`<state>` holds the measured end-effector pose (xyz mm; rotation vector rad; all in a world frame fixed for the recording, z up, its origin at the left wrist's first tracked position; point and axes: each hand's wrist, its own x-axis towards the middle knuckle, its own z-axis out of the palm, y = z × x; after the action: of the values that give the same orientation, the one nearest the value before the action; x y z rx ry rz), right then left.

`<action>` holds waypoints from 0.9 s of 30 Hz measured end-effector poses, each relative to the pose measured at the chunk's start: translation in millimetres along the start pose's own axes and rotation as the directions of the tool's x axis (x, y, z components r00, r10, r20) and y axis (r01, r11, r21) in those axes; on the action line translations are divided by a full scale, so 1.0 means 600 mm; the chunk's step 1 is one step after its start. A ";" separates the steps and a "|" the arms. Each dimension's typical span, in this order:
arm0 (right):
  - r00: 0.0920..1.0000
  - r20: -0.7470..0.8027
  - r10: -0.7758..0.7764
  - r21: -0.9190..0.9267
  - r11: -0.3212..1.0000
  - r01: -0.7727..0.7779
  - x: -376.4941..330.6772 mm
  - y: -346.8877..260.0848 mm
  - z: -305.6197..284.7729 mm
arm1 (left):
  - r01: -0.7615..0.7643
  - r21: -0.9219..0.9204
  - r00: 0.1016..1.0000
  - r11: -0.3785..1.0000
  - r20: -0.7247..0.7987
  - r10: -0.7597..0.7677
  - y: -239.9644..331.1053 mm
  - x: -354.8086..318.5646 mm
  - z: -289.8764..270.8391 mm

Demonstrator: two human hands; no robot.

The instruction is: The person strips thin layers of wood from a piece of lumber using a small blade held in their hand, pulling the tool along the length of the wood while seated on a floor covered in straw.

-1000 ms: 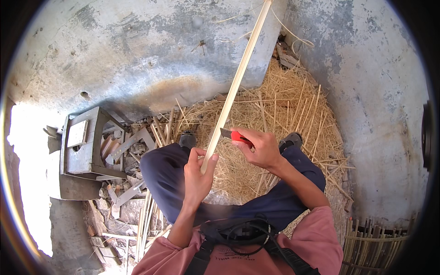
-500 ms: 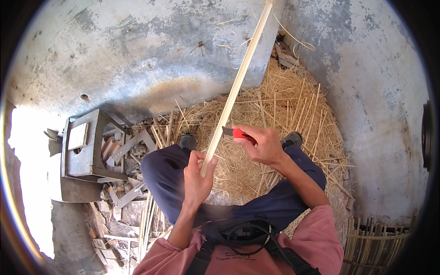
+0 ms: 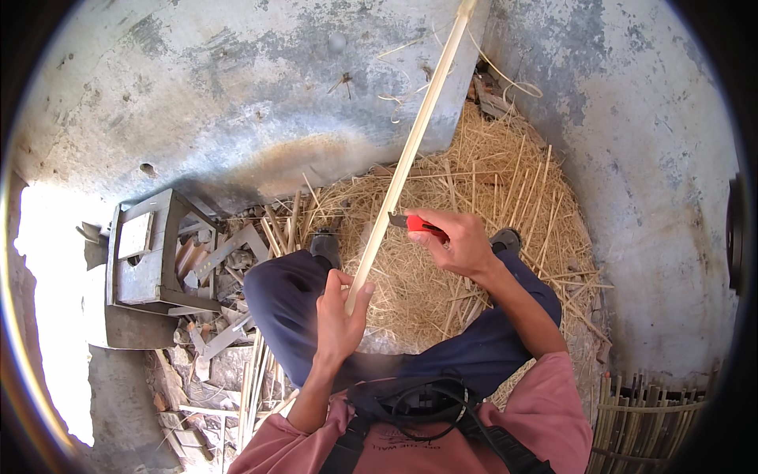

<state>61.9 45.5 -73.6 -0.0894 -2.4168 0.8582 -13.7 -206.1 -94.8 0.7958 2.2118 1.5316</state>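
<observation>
A person's left fingers are gripping the lower end of a strip slanting above straw; the right fingers are clutching a knife, which is sitting farther up the edge than moments ago, suggesting progressing shaving.

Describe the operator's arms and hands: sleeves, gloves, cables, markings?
Left hand and right hand ungloved. Forearms bare, no wristbands, cables or markings visible on them. Loose, dusty-pink sleeves end around the elbows.
</observation>
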 end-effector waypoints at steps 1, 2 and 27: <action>1.000 0.003 -0.016 -0.006 1.000 0.016 0.000 0.002 0.000 | -0.008 0.007 1.000 1.000 -0.003 0.008 0.000 0.000 -0.001; 0.999 0.006 -0.031 -0.012 0.999 0.032 0.000 0.003 0.000 | -0.016 0.014 1.000 1.000 -0.007 0.016 0.000 -0.001 -0.002; 1.000 0.005 -0.021 -0.010 1.000 0.021 0.001 0.008 -0.003 | 0.007 0.047 1.000 0.999 0.025 -0.008 0.000 -0.011 -0.010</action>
<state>61.7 50.3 -74.9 -0.0652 -2.4226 0.8383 -12.2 -214.6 -93.0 0.8153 2.2375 1.4637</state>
